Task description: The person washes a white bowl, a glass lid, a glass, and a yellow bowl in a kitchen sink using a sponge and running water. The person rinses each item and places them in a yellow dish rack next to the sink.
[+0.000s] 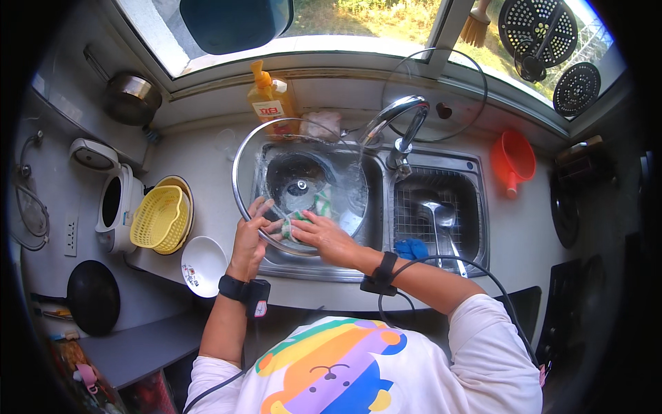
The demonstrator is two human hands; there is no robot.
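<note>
A clear glass pot lid (282, 194) with a shiny metal rim lies tilted over the left basin of the stainless steel sink (320, 273). At its lower left edge my left hand (252, 235) grips the rim, thumb on one side and fingers on the other. My right hand (326, 235) presses a green-and-white cloth (292, 227) against the glass. Part of the cloth is hidden under the fingers. Water runs from the chrome faucet (401, 155) onto the lid's upper right side. Through the wet glass a drain strainer (302, 185) shows.
Behind the sink stands a yellow pump bottle (269, 98). A ladle (433, 212), another metal utensil and a blue scrubber (411, 249) lie in the right basin. Left are a white bowl (204, 266) and yellow basket (158, 215); right, a red dipper (513, 158). Another glass lid (457, 93) leans behind the faucet.
</note>
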